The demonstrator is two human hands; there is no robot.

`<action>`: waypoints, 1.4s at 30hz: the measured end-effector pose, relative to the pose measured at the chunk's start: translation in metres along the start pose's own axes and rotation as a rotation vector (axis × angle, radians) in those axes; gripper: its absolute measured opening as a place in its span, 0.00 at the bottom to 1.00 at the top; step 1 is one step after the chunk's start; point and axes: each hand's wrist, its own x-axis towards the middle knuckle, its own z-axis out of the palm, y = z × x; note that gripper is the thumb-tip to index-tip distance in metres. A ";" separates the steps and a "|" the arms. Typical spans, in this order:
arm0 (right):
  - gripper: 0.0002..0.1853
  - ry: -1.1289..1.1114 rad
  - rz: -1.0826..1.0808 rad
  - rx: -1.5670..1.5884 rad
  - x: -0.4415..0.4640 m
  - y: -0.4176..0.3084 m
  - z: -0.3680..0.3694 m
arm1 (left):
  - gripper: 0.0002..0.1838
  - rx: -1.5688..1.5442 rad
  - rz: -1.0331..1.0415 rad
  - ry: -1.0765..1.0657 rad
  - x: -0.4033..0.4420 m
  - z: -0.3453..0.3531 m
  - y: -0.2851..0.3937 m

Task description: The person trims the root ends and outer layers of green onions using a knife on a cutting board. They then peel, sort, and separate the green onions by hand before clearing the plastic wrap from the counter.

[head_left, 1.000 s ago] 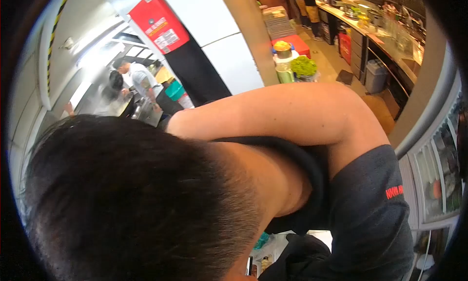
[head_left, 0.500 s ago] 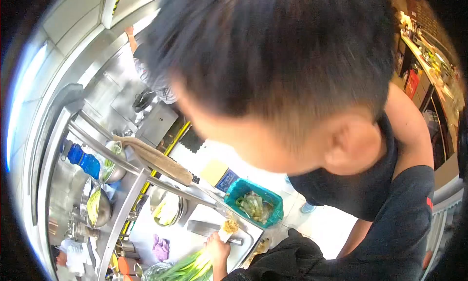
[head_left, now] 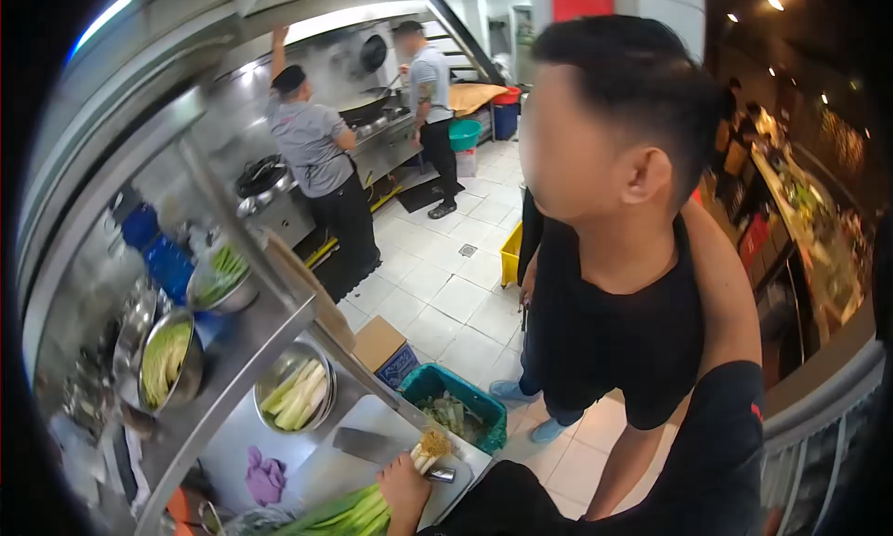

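The right hand is hidden behind a co-worker (head_left: 614,327), around whose shoulders the right arm (head_left: 730,289) is passed; its grip cannot be told. Scallions (head_left: 349,515), cut off below, are gripped near their roots by the left hand (head_left: 405,488) above the counter's (head_left: 223,457) corner. A cleaver (head_left: 367,445) is partly covered. Tiled floor (head_left: 462,299) is seen beyond.

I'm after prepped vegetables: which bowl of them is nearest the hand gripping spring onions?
The bowl of cut pale stalks, below the metal shelf and nearest the left hand; the other two vegetable bowls stand on that shelf, farther away.
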 end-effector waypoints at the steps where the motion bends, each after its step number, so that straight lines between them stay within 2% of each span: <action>1: 0.14 -0.040 0.081 0.025 -0.003 0.010 0.003 | 0.15 -0.025 -0.029 0.005 0.001 0.003 -0.001; 4: 0.13 -0.206 0.355 0.126 -0.015 0.054 0.021 | 0.17 -0.024 0.024 0.073 -0.002 0.010 -0.009; 7: 0.13 -0.412 0.603 0.215 -0.036 0.103 0.048 | 0.17 -0.040 -0.010 0.042 -0.001 0.005 -0.007; 13: 0.13 -0.701 0.943 0.355 -0.086 0.162 0.093 | 0.17 -0.057 -0.061 0.056 -0.001 -0.002 -0.002; 16: 0.13 -0.750 1.006 0.406 -0.108 0.184 0.109 | 0.15 -0.021 -0.080 0.053 0.003 -0.003 -0.006; 18: 0.13 -0.561 0.943 0.406 -0.140 0.190 0.097 | 0.14 0.011 -0.101 0.029 0.000 -0.003 0.002; 19: 0.17 -0.036 0.885 0.321 -0.149 0.136 0.070 | 0.13 0.014 -0.122 0.020 0.003 -0.004 0.002; 20: 0.21 0.069 0.750 -0.076 -0.141 0.093 0.045 | 0.13 0.028 -0.136 -0.033 0.005 0.011 -0.003; 21: 0.18 -0.055 0.457 -0.059 -0.171 0.078 -0.005 | 0.15 -0.031 -0.180 -0.063 0.010 0.002 0.001; 22: 0.16 0.044 0.353 0.028 -0.164 0.016 0.005 | 0.19 -0.050 -0.127 -0.001 0.009 -0.003 -0.001; 24: 0.16 0.089 0.398 0.412 -0.172 -0.095 0.070 | 0.22 -0.077 -0.120 -0.009 0.007 -0.027 0.000; 25: 0.17 -0.008 0.501 0.559 -0.191 -0.140 0.096 | 0.21 -0.070 -0.122 0.016 0.012 -0.031 -0.002; 26: 0.20 -0.203 0.744 1.390 -0.252 -0.130 0.125 | 0.20 -0.082 -0.144 0.024 0.018 -0.042 -0.004; 27: 0.08 -0.319 0.710 1.459 -0.310 -0.156 0.156 | 0.19 -0.095 -0.122 0.130 0.026 -0.048 -0.007; 28: 0.15 -0.705 0.969 1.273 -0.339 -0.195 0.154 | 0.20 -0.083 -0.184 0.115 0.034 -0.056 -0.006; 29: 0.13 -0.921 0.832 1.324 -0.400 -0.217 0.169 | 0.20 -0.033 -0.147 0.109 0.042 -0.068 -0.009; 30: 0.11 -0.853 0.592 1.312 -0.426 -0.234 0.167 | 0.21 -0.075 -0.187 0.125 0.048 -0.077 -0.008; 31: 0.06 -1.083 0.740 1.270 -0.426 -0.250 0.150 | 0.23 -0.128 -0.232 0.146 0.053 -0.083 -0.007; 33: 0.08 -1.092 0.516 1.381 -0.410 -0.286 0.128 | 0.27 -0.102 -0.239 0.156 0.039 -0.091 -0.018; 35: 0.09 -1.100 0.408 1.451 -0.401 -0.302 0.129 | 0.28 -0.166 -0.235 0.176 0.039 -0.099 -0.014; 39: 0.13 -1.123 0.366 1.438 -0.410 -0.330 0.151 | 0.28 -0.200 -0.234 0.162 0.030 -0.110 -0.019; 41: 0.15 -1.511 0.632 1.483 -0.400 -0.333 0.160 | 0.29 -0.222 -0.272 0.127 0.029 -0.127 -0.026; 42: 0.20 -1.522 0.512 1.424 -0.397 -0.331 0.160 | 0.30 -0.317 -0.281 0.079 0.029 -0.135 -0.032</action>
